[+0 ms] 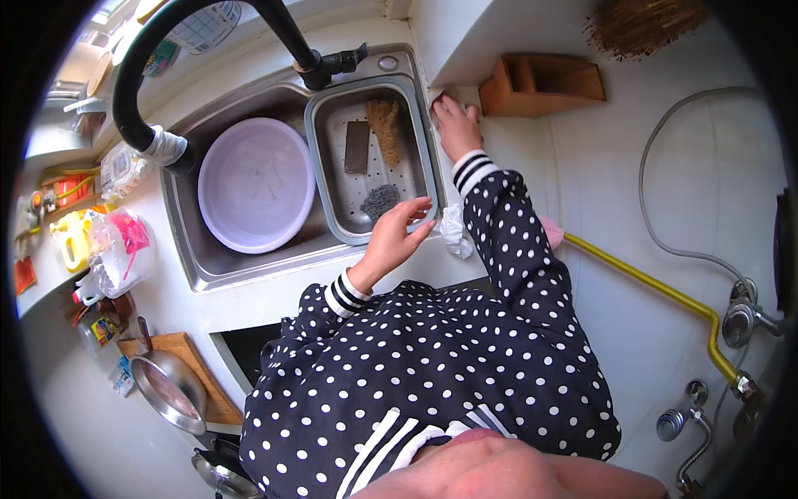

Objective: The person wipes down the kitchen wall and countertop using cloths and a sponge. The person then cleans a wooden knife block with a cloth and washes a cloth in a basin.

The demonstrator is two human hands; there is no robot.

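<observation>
My left hand point(399, 234) hovers at the near right corner of a steel drain basket point(343, 231), its fingers apart and nothing in them. A grey steel-wool scourer point(380, 201) lies in the basket close to those fingers. Farther back in it are a dark rectangular block point(356, 147) and a piece of loofah point(384, 130). My right hand point(458, 125) reaches down onto the countertop right of the sink, by the wall corner; whether its fingers grip something there is unclear. Crumpled white tissue point(456, 231) rests between the basket and my right sleeve.
A lilac plastic basin point(255, 187) sits in the sink's left part, under a black curved faucet point(128, 93). A wooden holder point(542, 87) stands beyond my right hand. Right lies a yellow hose point(648, 274). Left are plastic bags point(121, 249) and a steel bowl point(171, 390) against a wooden board point(215, 383).
</observation>
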